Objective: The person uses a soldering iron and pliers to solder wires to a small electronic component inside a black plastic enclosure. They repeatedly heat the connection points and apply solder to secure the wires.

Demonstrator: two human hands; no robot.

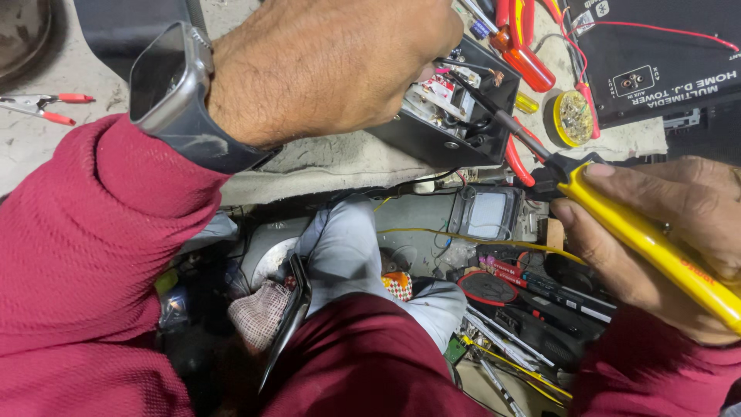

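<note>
My left hand (324, 66), the biggest thing in view with a smartwatch (166, 77) on its wrist, reaches toward twelve o'clock and is closed over the small black electronics box (455, 108) on the counter (340, 158). At four o'clock my right hand (679, 232) is wrapped around a yellow soldering iron (648, 239), its tip pointing toward ten o'clock into the box's wiring. A round yellow tin (573, 117) sits just beside the box at three o'clock.
</note>
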